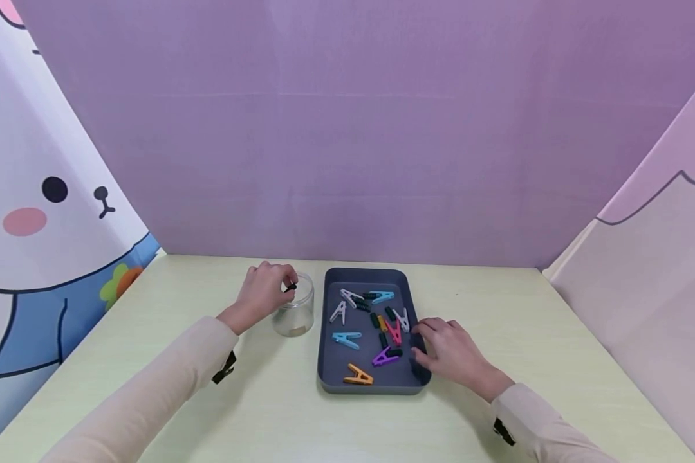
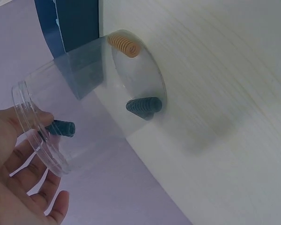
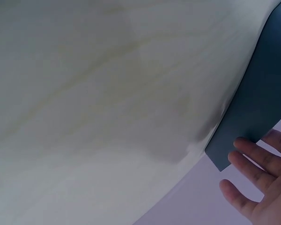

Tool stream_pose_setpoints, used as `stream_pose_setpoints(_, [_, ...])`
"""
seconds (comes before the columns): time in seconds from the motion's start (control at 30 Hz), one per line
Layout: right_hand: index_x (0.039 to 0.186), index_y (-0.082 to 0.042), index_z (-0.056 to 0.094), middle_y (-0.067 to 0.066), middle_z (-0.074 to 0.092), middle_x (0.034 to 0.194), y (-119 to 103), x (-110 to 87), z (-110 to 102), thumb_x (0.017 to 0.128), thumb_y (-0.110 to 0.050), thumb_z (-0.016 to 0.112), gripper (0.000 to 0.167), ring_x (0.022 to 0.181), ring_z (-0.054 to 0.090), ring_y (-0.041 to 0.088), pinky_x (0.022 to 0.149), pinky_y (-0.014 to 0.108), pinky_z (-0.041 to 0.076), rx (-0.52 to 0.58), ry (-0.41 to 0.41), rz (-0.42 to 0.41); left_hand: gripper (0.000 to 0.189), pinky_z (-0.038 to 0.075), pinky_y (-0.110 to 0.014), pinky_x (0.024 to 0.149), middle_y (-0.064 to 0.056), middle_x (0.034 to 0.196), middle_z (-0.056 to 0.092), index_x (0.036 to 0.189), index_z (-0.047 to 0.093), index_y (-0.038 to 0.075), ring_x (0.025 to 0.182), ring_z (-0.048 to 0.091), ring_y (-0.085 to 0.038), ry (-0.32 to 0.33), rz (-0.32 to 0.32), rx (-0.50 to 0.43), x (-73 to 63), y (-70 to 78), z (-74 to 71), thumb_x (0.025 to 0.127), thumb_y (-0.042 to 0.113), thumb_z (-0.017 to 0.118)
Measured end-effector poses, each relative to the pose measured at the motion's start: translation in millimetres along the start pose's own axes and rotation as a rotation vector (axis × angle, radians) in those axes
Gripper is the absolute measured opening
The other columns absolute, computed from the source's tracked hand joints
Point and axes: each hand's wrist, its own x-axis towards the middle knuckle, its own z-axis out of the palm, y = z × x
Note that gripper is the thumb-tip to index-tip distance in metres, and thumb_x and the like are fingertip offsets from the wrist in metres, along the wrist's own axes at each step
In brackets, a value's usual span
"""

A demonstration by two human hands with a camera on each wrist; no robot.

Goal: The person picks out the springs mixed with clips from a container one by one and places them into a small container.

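My left hand (image 1: 264, 289) pinches a dark green coil spring (image 2: 62, 128) between thumb and finger at the mouth of a clear jar (image 1: 295, 316). In the left wrist view the spring's end is inside the rim. On the jar's bottom lie an orange spring (image 2: 124, 45) and a dark green spring (image 2: 145, 106). My right hand (image 1: 452, 352) rests at the right rim of a grey tray (image 1: 374, 390), fingers loosely bent and holding nothing. Inside the tray, near that hand, are a pink clip (image 1: 394, 332), a purple clip (image 1: 385, 357) and several dark springs (image 1: 383, 339).
Elsewhere in the tray lie blue clips (image 1: 346, 339), white clips (image 1: 338, 312), an orange clip (image 1: 358, 375) and a yellow-orange spring (image 1: 382, 323). The jar stands just left of the tray on a pale table (image 1: 255, 399). A purple panel (image 1: 370, 141) rises behind.
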Motion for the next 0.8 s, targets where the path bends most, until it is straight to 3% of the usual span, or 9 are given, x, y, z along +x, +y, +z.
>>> stream_pose_setpoints(0.43, [0.101, -0.011, 0.066, 0.006, 0.065, 0.105, 5.8, -1.4, 0.6, 0.076, -0.034, 0.068, 0.034, 0.099, 0.061, 0.021, 0.080, 0.042, 0.048, 0.049, 0.022, -0.052, 0.016, 0.037, -0.046, 0.079, -0.001, 0.084, 0.067, 0.089, 0.067, 0.013, 0.083, 0.054, -0.025, -0.047, -0.015, 0.045, 1.4, 3.2, -2.8, 0.073, 0.013, 0.067])
stream_pose_setpoints(0.8, [0.101, -0.010, 0.066, 0.006, 0.065, 0.105, 5.3, -1.0, 1.3, 0.075, -0.034, 0.069, 0.036, 0.098, 0.061, 0.021, 0.080, 0.042, 0.048, 0.039, 0.026, -0.044, 0.018, 0.038, -0.046, 0.077, -0.003, 0.086, 0.066, 0.091, 0.067, 0.012, 0.084, 0.054, -0.025, 0.002, 0.005, 0.033, 0.3, 3.7, -2.6, 0.074, 0.014, 0.069])
